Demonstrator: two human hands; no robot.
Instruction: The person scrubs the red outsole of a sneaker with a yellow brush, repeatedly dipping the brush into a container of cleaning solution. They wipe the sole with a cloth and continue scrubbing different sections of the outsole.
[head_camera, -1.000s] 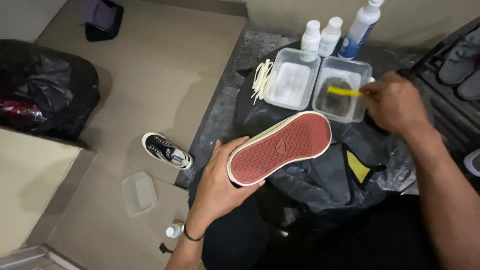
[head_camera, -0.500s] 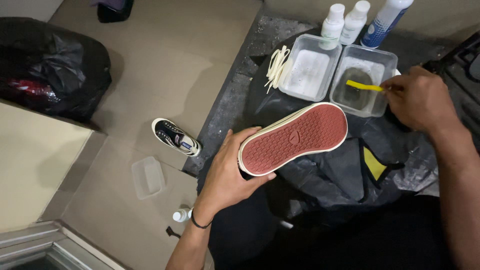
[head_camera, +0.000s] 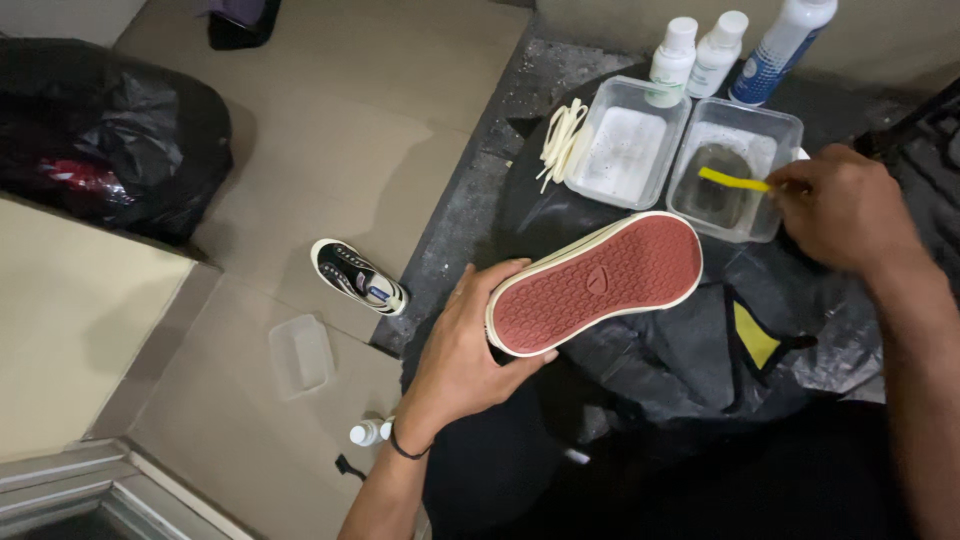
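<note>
Shoe (head_camera: 600, 282) gripped in left fingers (head_camera: 495, 290) — brush (head_camera: 733, 180) in right

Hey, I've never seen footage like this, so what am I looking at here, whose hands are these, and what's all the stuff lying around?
There is no machine here. The picture comes from a camera worn on a person's head, looking down at their own two bare hands.

The left hand holds a shoe turned over, so you see its red sole with a cream edge. The right hand holds a yellow brush handle over a clear plastic tub that seems to hold cloudy liquid. Beside it stands a second tub, with a bundle of cream laces to its left and three bottles behind. All this rests on black plastic sheeting.

Down on the floor lie the other shoe, a clear lid, a small bottle and a black bag.
</note>
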